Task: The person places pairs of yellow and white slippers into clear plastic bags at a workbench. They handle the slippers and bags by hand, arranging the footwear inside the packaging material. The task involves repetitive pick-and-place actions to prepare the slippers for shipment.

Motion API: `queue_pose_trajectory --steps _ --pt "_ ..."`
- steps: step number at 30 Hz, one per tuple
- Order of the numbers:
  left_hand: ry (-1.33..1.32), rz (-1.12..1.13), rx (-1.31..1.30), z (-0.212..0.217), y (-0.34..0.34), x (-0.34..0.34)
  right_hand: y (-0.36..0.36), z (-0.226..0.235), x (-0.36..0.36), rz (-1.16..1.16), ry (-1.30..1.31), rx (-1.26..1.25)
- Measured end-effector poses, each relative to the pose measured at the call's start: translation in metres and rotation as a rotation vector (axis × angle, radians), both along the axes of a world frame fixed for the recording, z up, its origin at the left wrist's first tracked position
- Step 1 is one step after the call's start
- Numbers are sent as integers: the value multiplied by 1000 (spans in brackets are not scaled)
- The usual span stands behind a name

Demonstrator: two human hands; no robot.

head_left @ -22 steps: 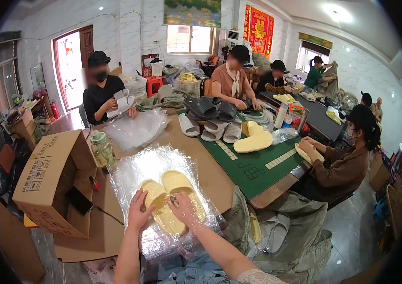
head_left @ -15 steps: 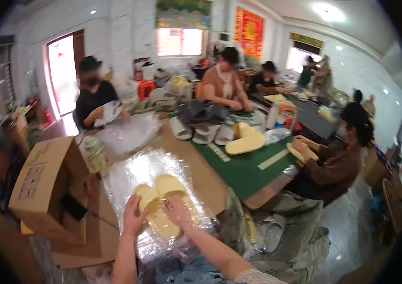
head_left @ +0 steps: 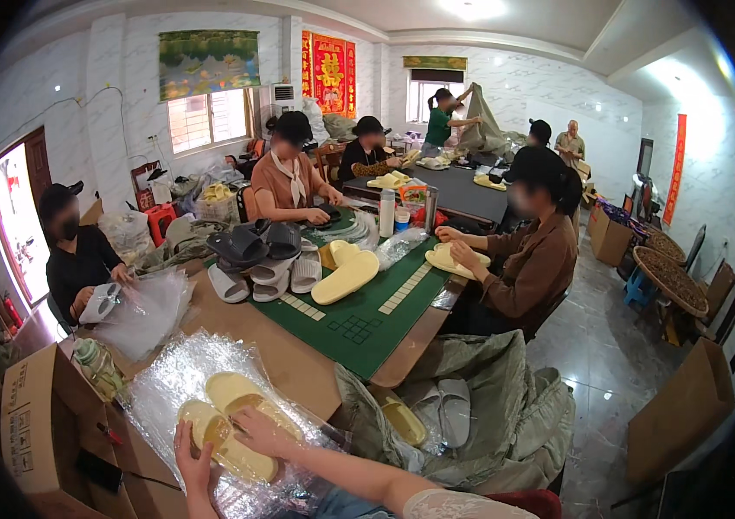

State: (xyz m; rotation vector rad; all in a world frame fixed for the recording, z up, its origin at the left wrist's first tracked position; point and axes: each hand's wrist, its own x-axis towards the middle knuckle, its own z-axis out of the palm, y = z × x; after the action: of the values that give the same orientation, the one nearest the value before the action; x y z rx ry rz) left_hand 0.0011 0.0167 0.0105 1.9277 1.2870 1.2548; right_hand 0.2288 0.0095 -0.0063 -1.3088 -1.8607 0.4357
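A pair of pale yellow slide slippers lies side by side on a stack of clear plastic bags [head_left: 153, 389] in front of me. My left hand [head_left: 194, 457] grips the outer edge of the left slipper [head_left: 250, 463], thumb and fingers bent around the side of its strap. My right hand [head_left: 265, 432] reaches across the right slipper [head_left: 231, 389], its bent fingers pressed at the inner edge of the left slipper's strap. The exact hold of the right fingertips is partly hidden. Whether plastic covers the slippers I cannot tell.
An open cardboard box [head_left: 34, 432] stands at left, beside a greenish bottle [head_left: 97, 368]. Grey and yellow slippers [head_left: 346, 277] sit on the green mat [head_left: 359, 333]. A sack [head_left: 506, 415] holding bagged slippers is on my right. Several co-workers sit around the tables.
The view has swung to the right and up, so the slippers and hands appear lower and further left. My hands stay at the same pair of slippers.
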Motion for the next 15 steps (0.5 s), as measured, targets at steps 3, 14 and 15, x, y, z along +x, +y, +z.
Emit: queue_pose_trajectory --steps 3,14,15 --pt "20 37 18 -4 -1 -12 -33 1 13 162 -91 20" --pt "71 76 32 -2 -9 -4 -130 162 53 326 166 -488" --pt "79 80 38 1 -9 -2 -112 149 49 210 196 -294"
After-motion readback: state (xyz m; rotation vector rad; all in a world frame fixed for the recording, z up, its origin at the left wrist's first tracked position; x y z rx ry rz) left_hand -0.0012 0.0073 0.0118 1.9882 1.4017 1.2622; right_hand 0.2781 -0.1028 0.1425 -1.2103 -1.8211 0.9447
